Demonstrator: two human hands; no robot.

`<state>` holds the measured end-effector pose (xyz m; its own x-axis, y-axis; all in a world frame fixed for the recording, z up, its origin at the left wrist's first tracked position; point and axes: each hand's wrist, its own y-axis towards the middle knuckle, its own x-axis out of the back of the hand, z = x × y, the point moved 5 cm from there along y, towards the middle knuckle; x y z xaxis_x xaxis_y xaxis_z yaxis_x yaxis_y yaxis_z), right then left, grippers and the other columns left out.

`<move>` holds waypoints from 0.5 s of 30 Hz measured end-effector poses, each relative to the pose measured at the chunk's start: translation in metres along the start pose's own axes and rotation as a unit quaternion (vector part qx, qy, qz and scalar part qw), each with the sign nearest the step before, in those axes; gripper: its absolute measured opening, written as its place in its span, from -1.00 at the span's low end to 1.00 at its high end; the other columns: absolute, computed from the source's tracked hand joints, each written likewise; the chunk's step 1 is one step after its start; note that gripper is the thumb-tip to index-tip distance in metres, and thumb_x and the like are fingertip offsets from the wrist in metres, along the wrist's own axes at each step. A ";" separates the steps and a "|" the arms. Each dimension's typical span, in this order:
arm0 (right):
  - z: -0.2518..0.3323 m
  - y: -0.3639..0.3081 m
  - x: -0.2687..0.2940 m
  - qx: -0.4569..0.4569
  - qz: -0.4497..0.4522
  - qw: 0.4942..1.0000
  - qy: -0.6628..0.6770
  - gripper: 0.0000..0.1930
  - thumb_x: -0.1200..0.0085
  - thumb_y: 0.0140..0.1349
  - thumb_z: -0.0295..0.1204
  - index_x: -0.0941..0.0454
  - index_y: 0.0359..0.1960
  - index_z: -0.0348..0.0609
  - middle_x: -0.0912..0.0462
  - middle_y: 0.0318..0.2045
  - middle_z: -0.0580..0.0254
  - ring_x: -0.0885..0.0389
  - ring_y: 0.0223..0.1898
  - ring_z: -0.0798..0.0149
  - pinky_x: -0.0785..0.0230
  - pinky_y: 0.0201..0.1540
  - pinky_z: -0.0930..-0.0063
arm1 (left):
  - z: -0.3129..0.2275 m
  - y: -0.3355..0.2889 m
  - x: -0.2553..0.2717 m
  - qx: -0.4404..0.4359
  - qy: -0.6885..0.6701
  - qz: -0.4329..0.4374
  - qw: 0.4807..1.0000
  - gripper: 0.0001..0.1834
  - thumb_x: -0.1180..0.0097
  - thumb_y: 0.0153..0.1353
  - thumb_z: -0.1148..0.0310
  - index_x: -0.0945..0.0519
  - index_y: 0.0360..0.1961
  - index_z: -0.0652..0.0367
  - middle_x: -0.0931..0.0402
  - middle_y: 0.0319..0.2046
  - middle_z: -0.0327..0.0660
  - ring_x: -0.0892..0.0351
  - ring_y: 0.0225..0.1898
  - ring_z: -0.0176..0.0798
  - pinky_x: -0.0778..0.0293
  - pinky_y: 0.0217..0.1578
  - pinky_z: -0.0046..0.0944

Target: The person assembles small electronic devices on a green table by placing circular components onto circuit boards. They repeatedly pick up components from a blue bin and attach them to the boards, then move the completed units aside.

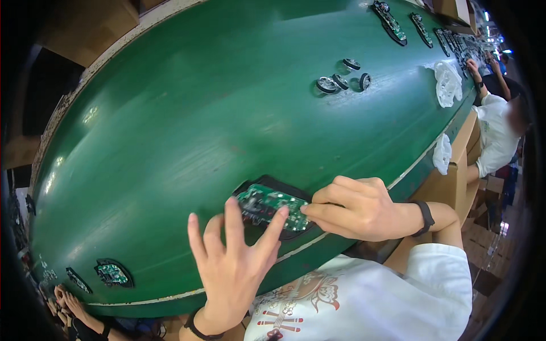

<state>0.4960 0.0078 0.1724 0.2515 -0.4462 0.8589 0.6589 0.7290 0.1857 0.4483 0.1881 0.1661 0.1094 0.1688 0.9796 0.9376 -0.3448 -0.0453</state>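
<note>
The board (273, 200) is lying over a black casing (289, 188) near the close edge of the green table (170, 165). The left hand (234, 270) is reaching up from below, its fingers spreading wide and unclenched; the index fingertip is meeting the board's left end and the thumb is resting on its face. The right hand (364, 209) is coming in from the right, knuckles bending upward, thumb and forefinger pinching the board's right end. Both wrists are bearing dark bands (424, 218).
</note>
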 end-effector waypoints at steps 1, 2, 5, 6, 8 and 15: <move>0.001 0.000 0.000 -0.004 0.000 1.000 0.002 -0.78 -0.35 -0.06 -0.47 -0.67 -0.31 -0.11 -0.55 -0.41 0.39 -0.49 -0.46 0.41 -0.41 -0.58 0.57 | 0.000 -0.007 0.000 0.009 0.020 0.000 1.000 -0.24 -0.34 -0.03 0.34 -0.53 0.24 -0.62 -0.43 0.11 0.00 -0.43 -0.09 -0.04 -0.36 0.20 0.31; 0.002 0.001 0.000 -0.008 -0.001 1.000 0.004 -0.77 -0.34 -0.07 -0.48 -0.67 -0.30 -0.12 -0.55 -0.42 0.39 -0.49 -0.46 0.41 -0.41 -0.57 0.57 | 0.001 -0.013 -0.001 0.019 0.041 0.000 0.999 -0.24 -0.31 0.00 0.35 -0.52 0.24 -0.64 -0.43 0.07 -0.02 -0.41 -0.13 -0.07 -0.35 0.21 0.30; 0.006 -0.001 -0.005 -0.001 -0.035 0.999 0.011 -0.69 -0.39 -0.13 -0.55 -0.72 -0.25 -0.11 -0.62 -0.40 0.39 -0.49 -0.52 0.40 -0.26 -0.66 0.56 | 0.001 -0.021 -0.002 0.029 0.063 0.006 0.998 -0.26 -0.22 0.10 0.40 -0.49 0.27 -0.68 -0.42 0.01 -0.06 -0.34 -0.20 -0.12 -0.35 0.24 0.25; 0.009 0.000 -0.006 0.004 -0.039 0.999 0.000 -0.72 -0.37 -0.11 -0.53 -0.71 -0.27 -0.12 -0.59 -0.41 0.39 -0.48 -0.50 0.41 -0.31 -0.64 0.57 | 0.001 -0.023 -0.003 0.027 0.065 0.007 0.997 -0.26 -0.23 0.09 0.40 -0.49 0.27 -0.67 -0.42 0.01 -0.07 -0.34 -0.19 -0.12 -0.35 0.24 0.24; 0.015 0.005 -0.009 0.013 -0.047 0.999 -0.022 -0.78 -0.34 -0.06 -0.50 -0.67 -0.31 -0.14 -0.55 -0.42 0.39 -0.47 -0.46 0.41 -0.40 -0.58 0.57 | 0.002 -0.025 -0.002 0.030 0.062 0.006 0.998 -0.28 -0.24 0.10 0.38 -0.50 0.26 -0.65 -0.43 0.03 -0.09 -0.35 -0.15 -0.11 -0.35 0.24 0.23; 0.023 0.013 -0.019 -0.019 -0.050 0.997 -0.049 -0.82 -0.34 -0.08 -0.48 -0.62 -0.40 -0.12 -0.52 -0.45 0.41 -0.46 -0.44 0.39 -0.34 -0.63 0.53 | -0.001 -0.024 0.000 0.052 0.025 -0.022 0.998 -0.39 -0.30 0.14 0.22 -0.52 0.23 -0.61 -0.40 0.29 0.00 -0.34 0.26 0.03 -0.33 0.25 0.24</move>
<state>0.4834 0.0376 0.1698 0.1145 -0.4608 0.8801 0.7032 0.6633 0.2558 0.4253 0.1953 0.1679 0.0529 0.1354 0.9894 0.9707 -0.2395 -0.0192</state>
